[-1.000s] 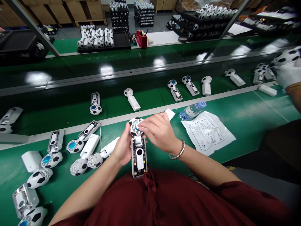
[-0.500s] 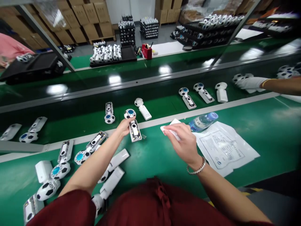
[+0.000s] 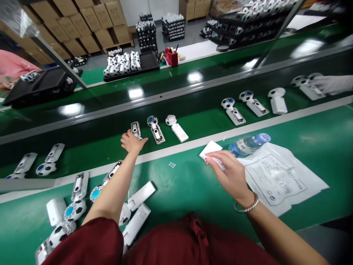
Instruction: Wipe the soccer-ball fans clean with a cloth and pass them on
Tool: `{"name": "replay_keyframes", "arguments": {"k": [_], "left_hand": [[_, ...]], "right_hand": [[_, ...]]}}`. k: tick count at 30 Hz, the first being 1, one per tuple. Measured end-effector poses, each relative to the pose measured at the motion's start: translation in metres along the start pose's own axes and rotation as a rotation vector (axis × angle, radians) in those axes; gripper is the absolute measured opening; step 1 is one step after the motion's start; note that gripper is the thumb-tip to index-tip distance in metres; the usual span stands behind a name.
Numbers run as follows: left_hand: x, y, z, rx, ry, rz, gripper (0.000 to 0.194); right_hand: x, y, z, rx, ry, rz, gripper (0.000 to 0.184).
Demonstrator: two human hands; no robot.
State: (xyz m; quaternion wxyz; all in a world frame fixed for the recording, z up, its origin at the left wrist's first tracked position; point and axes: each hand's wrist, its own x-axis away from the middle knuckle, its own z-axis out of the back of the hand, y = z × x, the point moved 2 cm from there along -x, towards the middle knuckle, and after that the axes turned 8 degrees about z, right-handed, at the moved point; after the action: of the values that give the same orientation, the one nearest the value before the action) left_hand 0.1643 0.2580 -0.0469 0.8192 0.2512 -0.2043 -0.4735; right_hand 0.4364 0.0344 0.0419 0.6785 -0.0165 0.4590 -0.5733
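On the dark green belt, my left hand [image 3: 132,142] reaches over a white device [image 3: 135,128] with an open casing, fingers spread. Its football-patterned end is mostly hidden by the hand; a firm hold does not show. Just right of it lies another football-patterned device [image 3: 156,130], its inner parts facing up. A closed white device [image 3: 178,129] is beside that one. Over the green table, my right hand [image 3: 227,171] is closed, pinching a folded white wipe [image 3: 211,148]. Small pale bits [image 3: 172,165] lie on the table between my hands.
A water bottle [image 3: 249,144] lies beside a printed white plastic bag [image 3: 284,178] at right. Several football-patterned devices [image 3: 75,209] crowd the table at left. A metal post [image 3: 30,183] stands at the left edge. Farther right, a co-worker's gloved hand [image 3: 335,84] touches a device on the belt.
My left hand has let go of the football-patterned device, which now lies on the belt, and has moved left onto the neighbouring one. My right hand keeps the wipe, now lower over the table.
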Motion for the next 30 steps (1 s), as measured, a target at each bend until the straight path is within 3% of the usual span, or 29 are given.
{"name": "replay_keyframes", "arguments": {"k": [4,8,10,12,15,18,20,25,30], "left_hand": [[0.004,-0.024,0.012,-0.063,-0.057,0.016,0.063],[0.019,-0.010,0.040,0.049,0.033,-0.214,0.064],[0.034,0.000,0.055,0.289,0.005,-0.305,0.064],[0.053,0.006,0.067,0.680,-0.156,-0.278,0.057],[0.095,0.013,0.076,1.196,-0.579,-0.030,0.046],[0.146,0.019,0.081,1.373,-1.028,0.253,0.055],[0.174,0.022,0.084,1.380,-1.234,0.365,0.057],[0.209,0.025,0.083,1.295,-1.395,0.441,0.057],[0.221,0.026,0.082,1.228,-1.432,0.471,0.056]], "right_hand": [[-0.006,-0.012,-0.011,-0.053,-0.041,0.053,0.010],[-0.013,-0.029,-0.009,-0.036,-0.050,0.161,0.009],[-0.014,-0.038,-0.005,-0.029,-0.044,0.206,0.009],[-0.015,-0.046,-0.001,-0.045,-0.034,0.229,0.008],[-0.018,-0.057,0.001,-0.086,-0.011,0.251,0.009],[-0.021,-0.065,0.002,-0.079,0.022,0.278,0.008],[-0.023,-0.070,0.003,-0.056,0.027,0.292,0.006],[-0.025,-0.079,0.003,0.012,-0.005,0.333,0.007],[-0.031,-0.086,-0.007,0.068,-0.065,0.426,0.013]]}}
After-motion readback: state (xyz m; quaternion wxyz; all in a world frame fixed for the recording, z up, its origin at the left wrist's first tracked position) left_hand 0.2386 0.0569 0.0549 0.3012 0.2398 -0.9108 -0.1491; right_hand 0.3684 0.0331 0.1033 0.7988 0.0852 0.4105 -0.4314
